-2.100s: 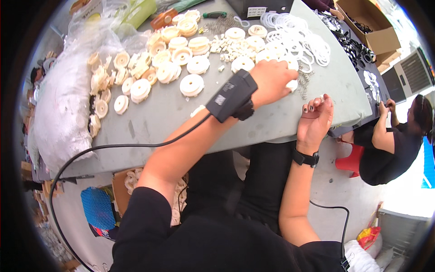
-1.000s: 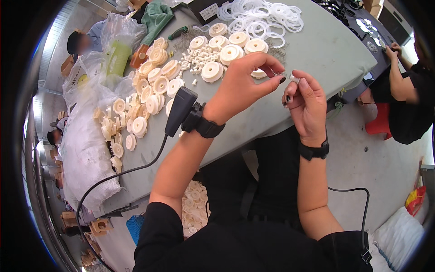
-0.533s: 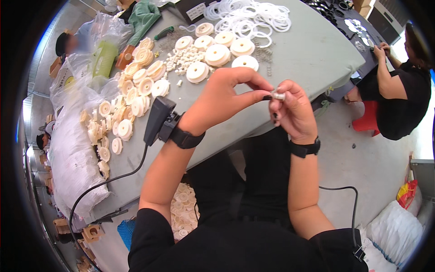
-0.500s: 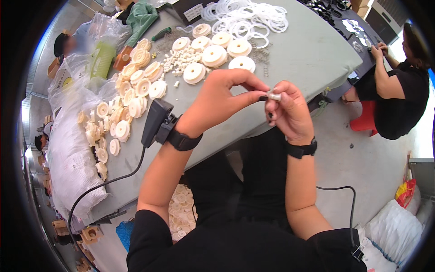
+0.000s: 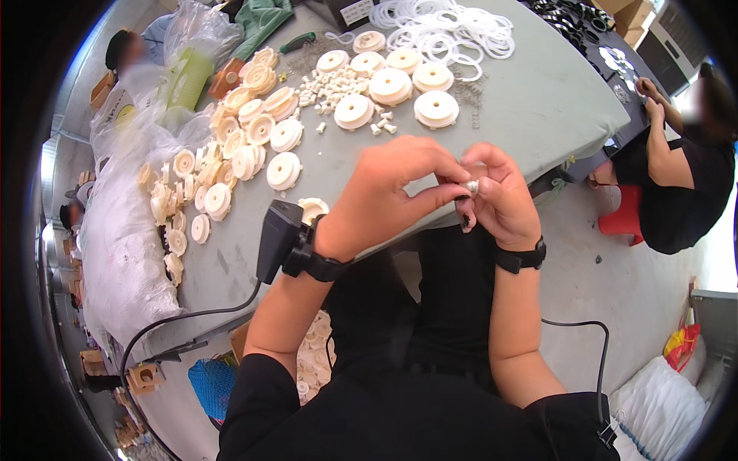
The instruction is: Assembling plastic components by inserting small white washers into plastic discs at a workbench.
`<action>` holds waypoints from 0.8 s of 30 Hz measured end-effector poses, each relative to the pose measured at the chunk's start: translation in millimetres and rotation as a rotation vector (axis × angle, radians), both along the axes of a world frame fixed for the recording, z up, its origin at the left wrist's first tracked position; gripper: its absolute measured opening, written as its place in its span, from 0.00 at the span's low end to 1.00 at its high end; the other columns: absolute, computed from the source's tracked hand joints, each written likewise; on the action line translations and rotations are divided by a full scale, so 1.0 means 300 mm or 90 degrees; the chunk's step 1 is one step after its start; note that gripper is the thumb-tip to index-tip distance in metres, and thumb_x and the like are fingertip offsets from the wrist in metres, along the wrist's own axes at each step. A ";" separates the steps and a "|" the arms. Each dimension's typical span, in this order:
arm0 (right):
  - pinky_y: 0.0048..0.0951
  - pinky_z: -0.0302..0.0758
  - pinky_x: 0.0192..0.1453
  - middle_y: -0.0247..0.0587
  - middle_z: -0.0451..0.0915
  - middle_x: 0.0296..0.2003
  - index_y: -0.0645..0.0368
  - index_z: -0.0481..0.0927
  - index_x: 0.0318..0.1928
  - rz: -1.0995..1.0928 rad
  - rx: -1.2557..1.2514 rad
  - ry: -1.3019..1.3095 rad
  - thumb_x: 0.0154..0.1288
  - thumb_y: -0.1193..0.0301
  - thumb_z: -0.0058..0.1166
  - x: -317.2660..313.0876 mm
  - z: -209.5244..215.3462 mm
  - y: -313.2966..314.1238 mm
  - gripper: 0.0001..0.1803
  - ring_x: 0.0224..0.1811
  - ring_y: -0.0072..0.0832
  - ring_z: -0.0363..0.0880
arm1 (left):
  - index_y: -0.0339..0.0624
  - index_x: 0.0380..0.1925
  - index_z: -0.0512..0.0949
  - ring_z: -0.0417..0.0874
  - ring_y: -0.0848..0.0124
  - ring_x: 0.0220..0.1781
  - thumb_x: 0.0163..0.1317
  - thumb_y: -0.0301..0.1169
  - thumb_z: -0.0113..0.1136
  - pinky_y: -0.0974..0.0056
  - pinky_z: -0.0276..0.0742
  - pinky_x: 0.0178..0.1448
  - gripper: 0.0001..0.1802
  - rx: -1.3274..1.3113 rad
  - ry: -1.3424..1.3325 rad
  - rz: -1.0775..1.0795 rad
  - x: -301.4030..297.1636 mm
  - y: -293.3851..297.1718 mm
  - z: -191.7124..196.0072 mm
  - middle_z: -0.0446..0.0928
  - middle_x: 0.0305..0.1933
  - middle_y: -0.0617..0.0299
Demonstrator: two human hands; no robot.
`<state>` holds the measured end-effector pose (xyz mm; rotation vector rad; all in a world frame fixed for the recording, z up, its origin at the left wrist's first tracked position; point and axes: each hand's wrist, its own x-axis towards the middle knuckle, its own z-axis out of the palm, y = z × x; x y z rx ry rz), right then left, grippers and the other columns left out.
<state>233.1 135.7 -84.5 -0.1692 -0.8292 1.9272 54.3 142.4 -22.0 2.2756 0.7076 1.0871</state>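
Just past the table's near edge, both my hands meet around a small white plastic piece [image 5: 472, 186]. My left hand [image 5: 396, 192] comes in from the left, thumb and forefinger pinched at the piece. On its other side, my right hand [image 5: 503, 203] grips it between thumb and fingers. The fingers cover most of the piece, so its full shape cannot be made out. Cream grooved plastic wheels [image 5: 436, 109] lie on the table beyond my hands. Among them is a heap of small white spool-shaped pieces [image 5: 330, 88], and a few more [image 5: 383, 123] lie loose nearer to me.
Clear plastic rings [image 5: 461, 34] and thin metal springs [image 5: 465, 96] lie at the back of the grey table [image 5: 538, 100]. More cream parts [image 5: 219, 165] spread left, beside a white sack [image 5: 127, 246]. A green-handled tool [image 5: 298, 42] lies behind. Another person [image 5: 676, 161] works at right.
The whole view has shifted, so the table sits a little lower and further right. Both hands stay together on the small white piece, with their fingers slightly rearranged.
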 end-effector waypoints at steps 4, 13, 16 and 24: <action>0.24 0.78 0.25 0.42 0.77 0.28 0.63 0.73 0.35 -0.029 0.035 0.044 0.58 0.77 0.54 -0.045 -0.022 -0.002 0.06 0.28 0.26 0.79 | 0.38 0.34 0.78 0.80 0.66 0.37 0.44 0.22 0.67 0.67 0.73 0.41 0.14 -0.029 0.045 0.074 -0.040 -0.058 0.014 0.80 0.34 0.58; 0.27 0.79 0.33 0.41 0.78 0.27 0.63 0.75 0.37 0.019 0.030 -0.054 0.58 0.76 0.54 -0.100 -0.049 0.001 0.06 0.26 0.24 0.77 | 0.41 0.49 0.72 0.72 0.60 0.53 0.47 0.40 0.66 0.59 0.63 0.58 0.29 -0.073 0.264 0.634 -0.340 -0.239 -0.097 0.73 0.49 0.56; 0.27 0.78 0.34 0.41 0.78 0.27 0.63 0.75 0.37 0.020 0.019 -0.085 0.58 0.76 0.54 -0.116 -0.054 0.004 0.06 0.27 0.23 0.77 | 0.40 0.46 0.71 0.71 0.59 0.49 0.47 0.42 0.66 0.58 0.63 0.56 0.29 -0.054 0.359 0.659 -0.382 -0.275 -0.190 0.72 0.45 0.56; 0.22 0.77 0.36 0.40 0.79 0.30 0.65 0.79 0.37 0.047 0.148 -0.255 0.59 0.79 0.52 -0.187 0.012 -0.048 0.06 0.32 0.23 0.78 | 0.37 0.42 0.69 0.76 0.74 0.40 0.53 0.30 0.64 0.66 0.74 0.41 0.19 -0.273 -0.036 0.620 -0.302 -0.277 -0.189 0.75 0.38 0.59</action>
